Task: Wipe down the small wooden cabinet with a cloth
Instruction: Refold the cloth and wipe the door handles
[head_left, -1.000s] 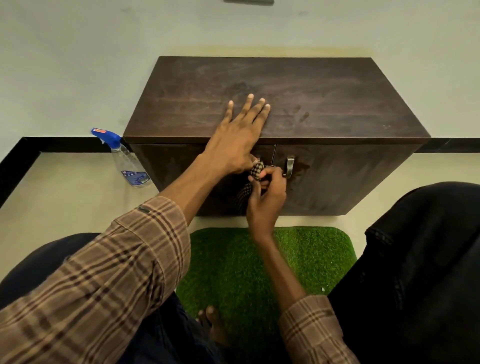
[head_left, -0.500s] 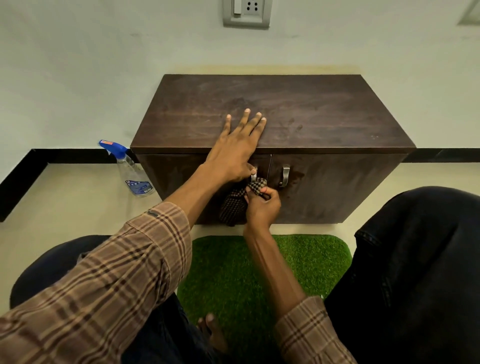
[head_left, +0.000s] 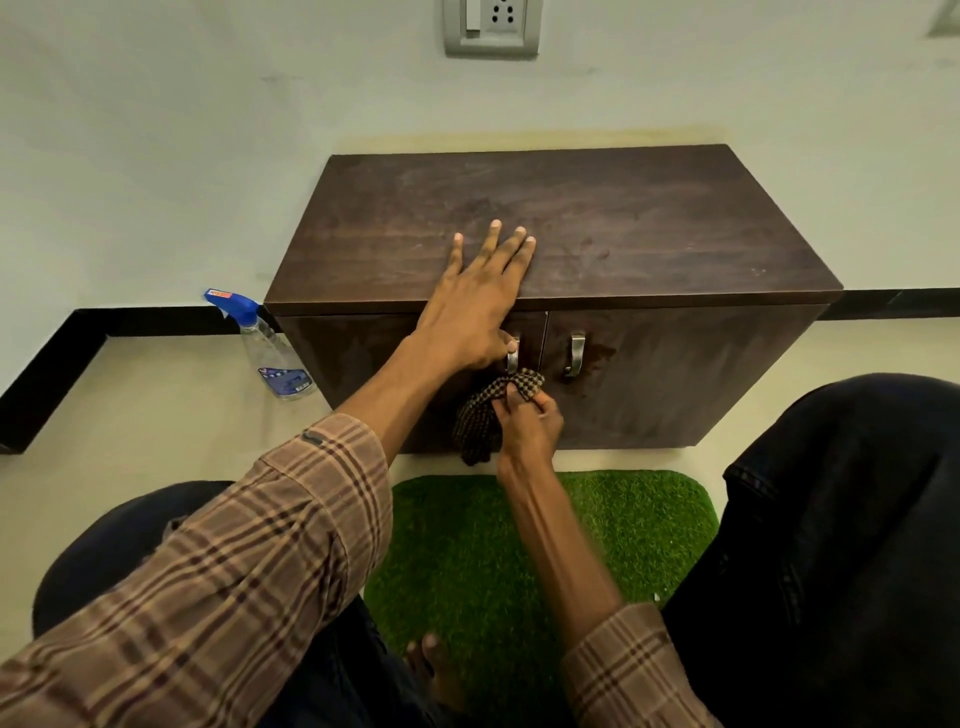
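A small dark wooden cabinet (head_left: 649, 228) stands against the wall, its two doors closed, each with a metal handle. My left hand (head_left: 475, 301) lies flat on the front edge of the top, fingers spread, thumb hanging down beside the left handle (head_left: 513, 354). My right hand (head_left: 527, 426) pinches a brown checked cloth (head_left: 480, 415) against the left door, just below that handle. The cloth hangs down from my fingers. The right handle (head_left: 574, 354) is uncovered.
A clear spray bottle (head_left: 275, 358) with a blue trigger stands on the floor left of the cabinet. A green turf mat (head_left: 639, 525) lies in front, my knees on both sides. A wall socket (head_left: 491, 26) sits above.
My right hand has dropped with the cloth from between the two handles to below the left handle. The camera has tilted up and back; my left hand stays on the top.
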